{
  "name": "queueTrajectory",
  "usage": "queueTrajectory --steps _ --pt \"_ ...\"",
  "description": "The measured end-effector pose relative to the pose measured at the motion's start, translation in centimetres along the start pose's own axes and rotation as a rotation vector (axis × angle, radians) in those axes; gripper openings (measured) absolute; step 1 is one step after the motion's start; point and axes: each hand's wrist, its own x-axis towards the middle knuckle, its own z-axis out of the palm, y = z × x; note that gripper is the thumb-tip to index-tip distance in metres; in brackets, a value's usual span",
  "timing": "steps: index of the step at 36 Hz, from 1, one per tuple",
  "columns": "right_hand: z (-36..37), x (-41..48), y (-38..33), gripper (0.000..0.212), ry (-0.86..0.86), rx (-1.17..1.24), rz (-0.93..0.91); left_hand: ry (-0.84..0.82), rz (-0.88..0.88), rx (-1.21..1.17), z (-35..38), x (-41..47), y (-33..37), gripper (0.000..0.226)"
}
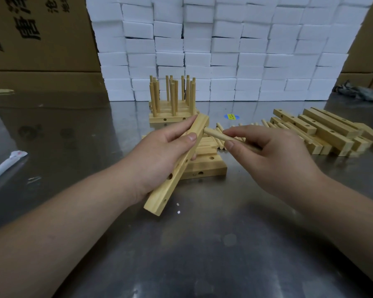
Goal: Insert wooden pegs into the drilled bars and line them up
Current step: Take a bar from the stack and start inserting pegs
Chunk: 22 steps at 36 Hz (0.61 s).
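item 1: left hand [159, 151]. fingers curled round drilled bar [177, 168], thumb pressed flat on its upper face, forefinger along far edge. firm grip at bar's mid to far half.

item 2: drilled bar. held off the table, tilted, near end low twd the person, far end up and away. row of holes shows on its right-facing side.

item 3: right hand [274, 155]. thumb + forefinger pinch peg [215, 134] abt mid-length; other fingers curled in behind; rear of peg hidden under the hand.

item 4: peg. lies nearly level, tapered tip pointing left, tip meeting bar's right side near far end. whether tip is inside a hole: can't tell.

item 5: flat stack of bars [209, 168], on table right under the held bar, holes on top and front faces.

item 6: finished bars [172, 119], behind the hands, side by side, w/ upright pegs [173, 91] standing in rows.

item 7: loose pegs [267, 124], lying on table beyond right hand, btwn finished bars and bar pile [323, 131].

item 8: bar pile. far right, several drilled bars heaped at angles.

item 9: steel table [202, 244], reflective.

item 10: misc. wall of white foam blocks [224, 50] at back; cardboard boxes [41, 35] left; blue sticker [230, 116] on table; white wrapped stick [4, 166] at left edge; grey cloth [357, 92] far right.
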Motion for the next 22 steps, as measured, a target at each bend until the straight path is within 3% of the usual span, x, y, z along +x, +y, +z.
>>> queueTrajectory --steps 10,15,19,22 --pt "-0.05 -0.07 -0.32 0.041 -0.006 -0.059 -0.026 0.016 0.003 0.07 -0.09 0.08 -0.28 0.036" --pt "0.19 0.01 -0.1 0.031 -0.035 -0.111 -0.015 0.034 0.017 0.105 0.16 0.02 -0.22 0.037" --pt "0.11 -0.09 -0.51 0.038 -0.026 -0.129 -0.067 0.042 0.033 0.11 0.4 -0.25 -0.03 0.038" --pt "0.13 -0.11 -0.45 0.027 0.023 -0.174 -0.127 0.04 0.047 0.101 0.59 -0.45 0.15 0.038"
